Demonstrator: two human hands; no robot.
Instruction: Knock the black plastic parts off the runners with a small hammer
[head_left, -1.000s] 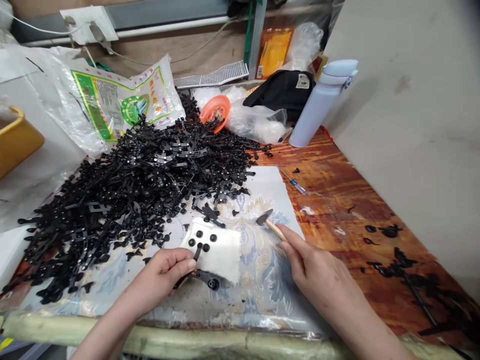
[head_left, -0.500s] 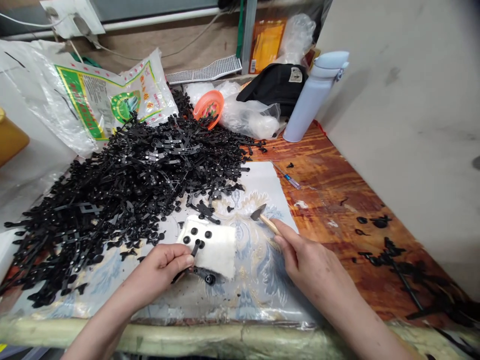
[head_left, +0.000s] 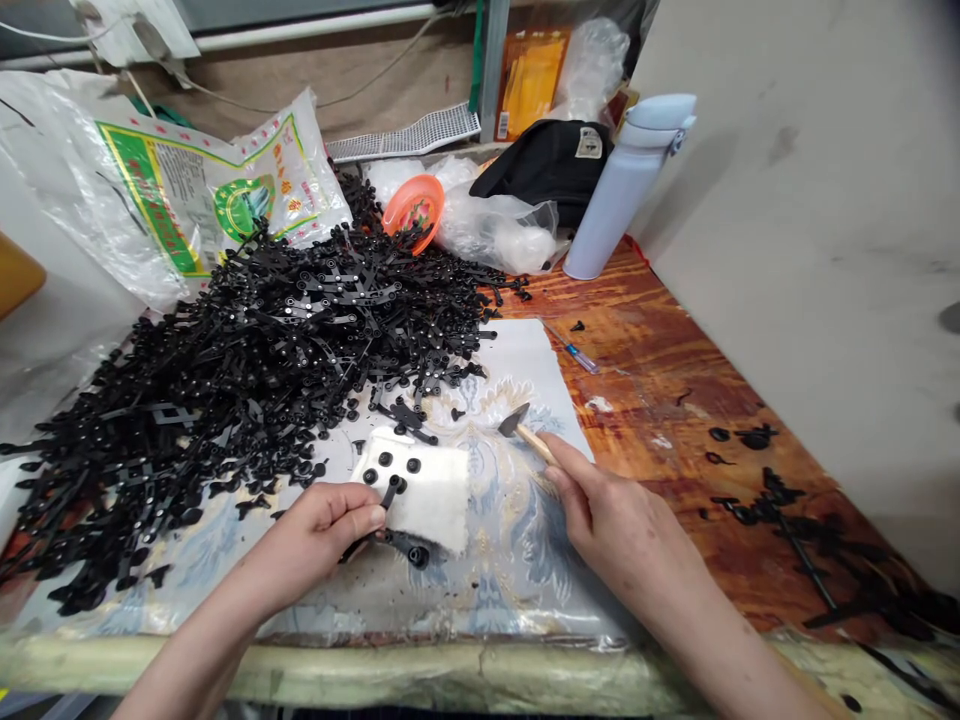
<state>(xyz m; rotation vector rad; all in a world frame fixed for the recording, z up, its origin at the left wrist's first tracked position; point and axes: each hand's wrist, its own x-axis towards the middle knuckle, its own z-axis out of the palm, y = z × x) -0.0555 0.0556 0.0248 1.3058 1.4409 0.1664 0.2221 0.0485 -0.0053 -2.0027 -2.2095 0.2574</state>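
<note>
Between thumb and fingers, my left hand (head_left: 330,525) pinches a black plastic linkage part (head_left: 390,492), whose arms stick out over a white cloth pad (head_left: 442,490). Several small round black caps (head_left: 385,459) lie on that pad. My right hand (head_left: 607,500) grips the wooden handle of a small pointed trowel-like blade tool (head_left: 515,419). Its dark metal tip points up and left, above the patterned table cover and apart from the pad. Part of the linkage is hidden by my left fingers.
A large heap of black linkage parts (head_left: 300,330) covers the left and back. Behind it are a printed plastic bag (head_left: 217,190) and an orange dish (head_left: 415,212). A pale blue bottle (head_left: 626,190), a screwdriver (head_left: 581,358) and loose black pieces (head_left: 772,490) stand or lie to the right.
The whole view has shifted slightly. Both hands keep their holds on the black part and the blade tool, with hardly any movement between them.
</note>
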